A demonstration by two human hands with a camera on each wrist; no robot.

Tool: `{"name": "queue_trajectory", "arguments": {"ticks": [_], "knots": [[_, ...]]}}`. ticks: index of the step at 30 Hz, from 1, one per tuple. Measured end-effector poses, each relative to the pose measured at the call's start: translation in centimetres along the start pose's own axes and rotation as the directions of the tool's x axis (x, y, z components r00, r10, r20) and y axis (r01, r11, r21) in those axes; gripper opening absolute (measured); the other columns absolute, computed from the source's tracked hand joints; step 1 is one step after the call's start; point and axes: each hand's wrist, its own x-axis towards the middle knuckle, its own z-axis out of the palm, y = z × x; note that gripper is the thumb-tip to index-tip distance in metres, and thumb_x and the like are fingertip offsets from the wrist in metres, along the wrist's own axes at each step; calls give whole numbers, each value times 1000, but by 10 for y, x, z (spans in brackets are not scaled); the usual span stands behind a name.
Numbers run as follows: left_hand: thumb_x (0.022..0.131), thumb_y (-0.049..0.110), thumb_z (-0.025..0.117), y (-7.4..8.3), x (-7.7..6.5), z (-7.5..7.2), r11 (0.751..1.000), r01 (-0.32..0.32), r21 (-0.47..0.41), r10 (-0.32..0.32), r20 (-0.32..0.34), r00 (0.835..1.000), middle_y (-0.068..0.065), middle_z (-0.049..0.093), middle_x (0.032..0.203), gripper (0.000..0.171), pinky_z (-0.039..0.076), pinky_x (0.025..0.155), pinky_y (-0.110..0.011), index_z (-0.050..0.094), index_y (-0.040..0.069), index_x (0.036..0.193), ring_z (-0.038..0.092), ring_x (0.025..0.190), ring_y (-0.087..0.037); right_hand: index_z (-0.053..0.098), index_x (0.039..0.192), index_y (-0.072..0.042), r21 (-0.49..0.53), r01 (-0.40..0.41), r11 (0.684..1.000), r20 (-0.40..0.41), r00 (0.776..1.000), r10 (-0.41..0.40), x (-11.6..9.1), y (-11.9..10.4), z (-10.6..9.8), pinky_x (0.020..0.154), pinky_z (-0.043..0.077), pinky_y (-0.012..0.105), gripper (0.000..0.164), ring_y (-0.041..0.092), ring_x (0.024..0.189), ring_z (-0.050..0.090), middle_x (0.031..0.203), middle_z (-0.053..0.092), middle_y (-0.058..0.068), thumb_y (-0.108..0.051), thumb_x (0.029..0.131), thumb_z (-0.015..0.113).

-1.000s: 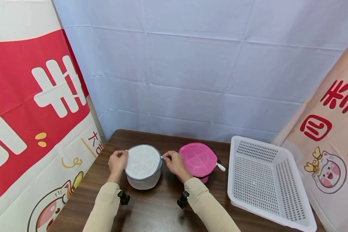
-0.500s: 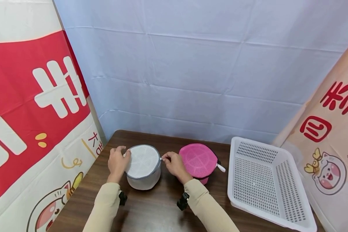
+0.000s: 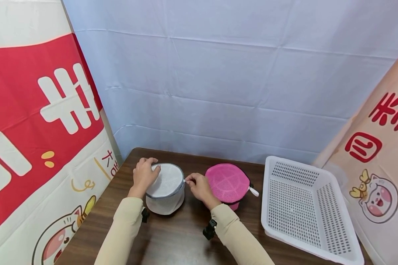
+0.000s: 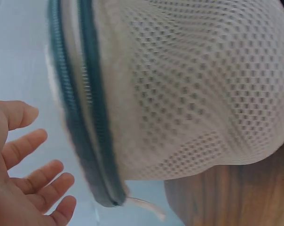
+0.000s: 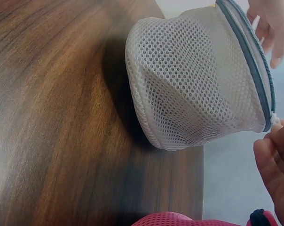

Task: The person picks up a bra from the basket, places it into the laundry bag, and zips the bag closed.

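A white mesh laundry bag (image 3: 167, 203) with a blue-grey zipper round its round top stands upright on the brown table. My left hand (image 3: 145, 176) is at the top's left side; its loosely bent fingers are apart from the zipper (image 4: 85, 94) in the left wrist view. There, the two toothed bands lie slightly apart. With thumb and forefinger, my right hand (image 3: 200, 187) pinches a small white tab (image 5: 275, 118) at the right end of the zipper. Just right of that hand stands a pink mesh laundry bag (image 3: 227, 181) with a white tab and dark trim.
A white plastic basket (image 3: 266, 206) with slotted walls and floor stands on the right of the table (image 3: 179, 239). A pale cloth (image 3: 212, 73) hangs behind. Printed banners hang at the left and right sides.
My left hand has let go of the white bag's left edge and moved up and right over its top. The right hand keeps its pinch on the tab, nearly still.
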Motion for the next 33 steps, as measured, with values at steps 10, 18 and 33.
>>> {"name": "queue_trajectory", "arguments": {"ticks": [10,18,33], "knots": [[86,25,63,7,13,0,996,-86,4,84,197,977,-21,50,121,34,41,80,-55,63,9,116,48,106,-41,67,77,-6,-15,37,999,3,999,-37,-2,2,0,61,45,25,12,11,67,53,76,62,1,5,80,65],[86,22,63,9,20,6,985,-169,11,158,307,938,-18,51,122,38,35,86,-60,60,9,122,45,111,-41,67,77,-7,-28,34,999,20,999,-34,-3,3,-1,63,45,27,12,13,69,54,77,62,2,4,80,66],[89,19,59,9,25,14,987,-157,27,134,393,910,-16,47,134,43,22,97,-62,54,12,131,24,131,-43,68,80,-8,-79,47,996,90,995,-40,-2,2,-4,67,45,28,12,13,71,55,78,63,1,4,80,65]]}}
